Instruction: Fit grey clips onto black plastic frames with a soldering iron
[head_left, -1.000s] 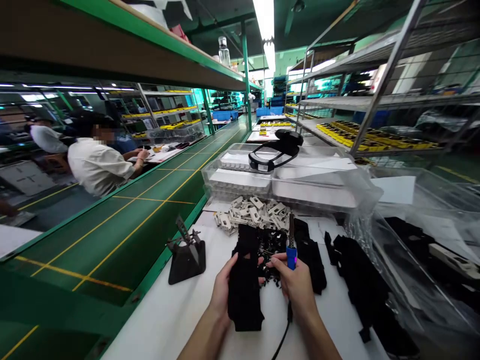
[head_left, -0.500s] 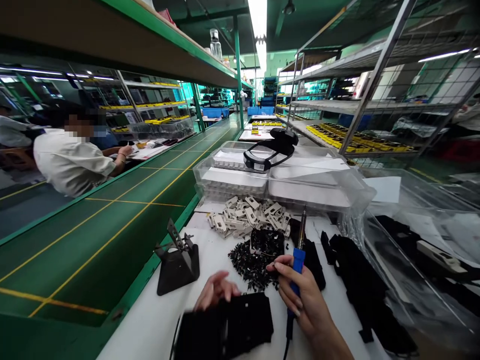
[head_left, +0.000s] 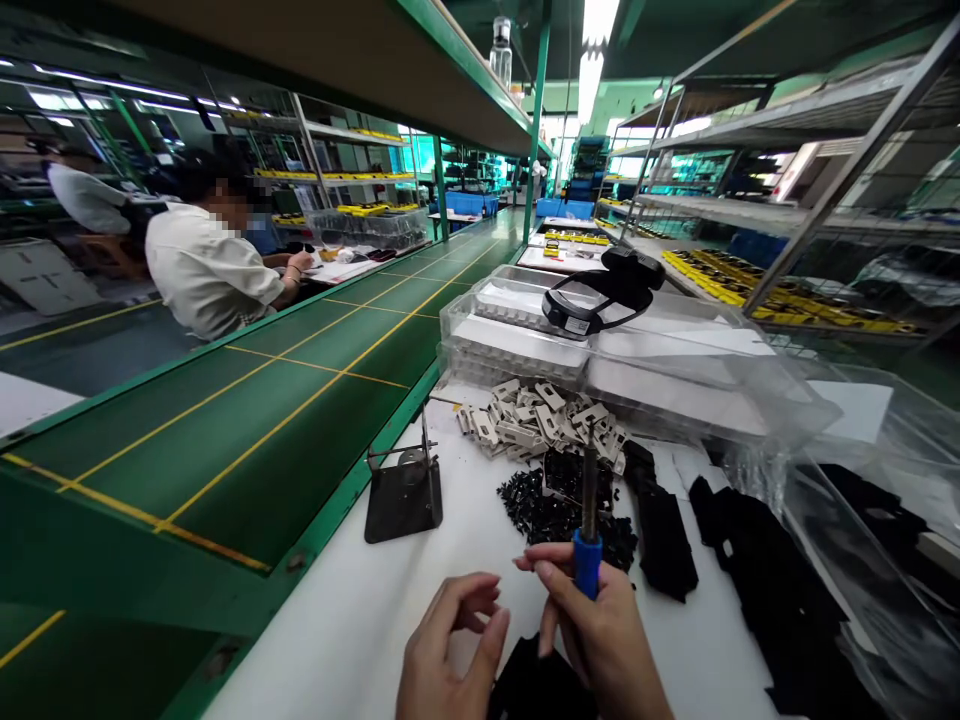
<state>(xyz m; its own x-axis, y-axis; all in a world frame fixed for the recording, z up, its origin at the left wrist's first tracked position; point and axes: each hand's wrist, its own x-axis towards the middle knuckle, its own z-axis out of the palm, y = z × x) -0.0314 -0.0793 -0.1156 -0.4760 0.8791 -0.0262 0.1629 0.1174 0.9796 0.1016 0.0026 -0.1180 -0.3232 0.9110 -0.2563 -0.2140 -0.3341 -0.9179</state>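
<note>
Standing near the left edge of the white tabletop [head_left: 315,640], a black soldering-iron stand [head_left: 403,512] sits well apart from the hands. The left hand [head_left: 450,655] curls loosely, holding nothing, just beside a black piece [head_left: 536,685] at the near edge. The right hand [head_left: 592,640] clamps a blue-handled soldering iron [head_left: 587,560] upright, its tip above a heap of small black parts [head_left: 562,515]. Further right lies a black strip [head_left: 664,540].

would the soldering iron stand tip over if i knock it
Probably not: the soldering iron stand has a broad, flat base on the white bench, so it looks steady. Its thin upright arm may flex first.
</note>
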